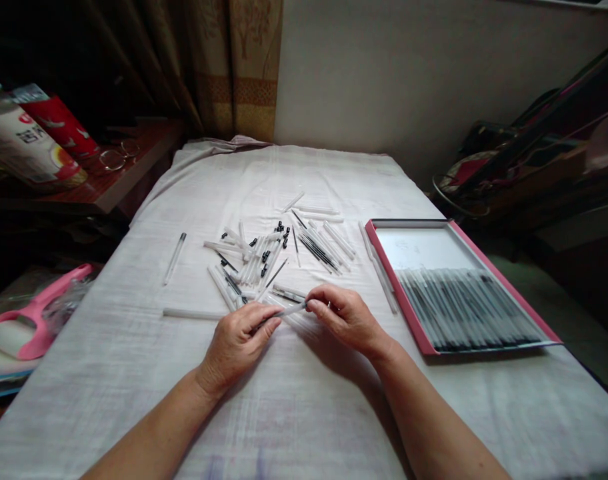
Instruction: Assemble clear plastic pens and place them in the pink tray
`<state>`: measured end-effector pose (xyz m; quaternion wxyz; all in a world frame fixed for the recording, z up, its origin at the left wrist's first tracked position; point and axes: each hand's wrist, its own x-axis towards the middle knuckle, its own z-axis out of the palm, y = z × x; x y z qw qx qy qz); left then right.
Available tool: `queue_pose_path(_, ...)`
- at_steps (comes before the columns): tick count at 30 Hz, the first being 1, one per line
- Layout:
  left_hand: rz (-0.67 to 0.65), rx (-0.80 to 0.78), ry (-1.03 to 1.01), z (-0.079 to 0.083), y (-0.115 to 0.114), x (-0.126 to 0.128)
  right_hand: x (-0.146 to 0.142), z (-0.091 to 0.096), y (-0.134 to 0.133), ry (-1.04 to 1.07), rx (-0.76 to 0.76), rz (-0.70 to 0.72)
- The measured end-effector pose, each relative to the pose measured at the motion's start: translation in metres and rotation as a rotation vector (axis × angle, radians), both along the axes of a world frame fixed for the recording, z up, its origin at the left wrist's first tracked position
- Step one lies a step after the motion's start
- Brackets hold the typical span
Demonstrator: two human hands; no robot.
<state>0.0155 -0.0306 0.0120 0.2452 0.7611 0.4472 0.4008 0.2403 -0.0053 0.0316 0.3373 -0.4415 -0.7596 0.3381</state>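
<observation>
Between my two hands a pen (291,309) with a translucent barrel is held level above the cloth. My left hand (241,337) is closed round one end of it. At the other end, the fingertips of my right hand (345,317) pinch a dark tip. Just beyond the hands lie several loose white pen barrels (334,240), dark ink refills (318,251) and small black caps (267,256) in a scattered heap. A translucent barrel (191,313) lies beside my left hand.
A pink-edged box (424,327) on the right holds a row of pens (469,307). One pen (175,259) lies apart at left. A side table (114,183) carries a jar (31,143), a red container (59,120) and glasses (113,159). A pink-handled object (41,313) sits at the left edge.
</observation>
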Motion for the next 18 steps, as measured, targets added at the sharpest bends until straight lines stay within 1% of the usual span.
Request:
queue_pose_path(3, 0.0, 0.007, 0.0, 0.0002, -0.0002, -0.0004, 0.0006, 0.0005, -0.0002, 0.004, -0.019, 0.01)
queue_pose_path(6, 0.0, 0.004, 0.001, -0.0002, -0.0002, -0.0008, 0.001, 0.001, -0.0003, 0.006, -0.007, 0.019)
queue_pose_path(9, -0.001, -0.003, -0.001, -0.0015, 0.0, -0.0005, -0.0009, 0.0015, -0.0003, -0.012, -0.007, -0.005)
queue_pose_path(12, 0.029, 0.034, -0.004, -0.0014, -0.0003, 0.0001, -0.0051, 0.0009, -0.0013, 0.006, -0.023, -0.021)
queue_pose_path(16, 0.101, 0.117, -0.006, 0.0042, -0.0014, -0.0016, -0.0077, -0.0022, -0.002, 0.125, -0.093, -0.042)
queue_pose_path(18, 0.152, 0.084, -0.064, 0.008, -0.001, -0.0043, -0.0063, -0.0035, -0.0006, 0.234, -0.143, -0.074)
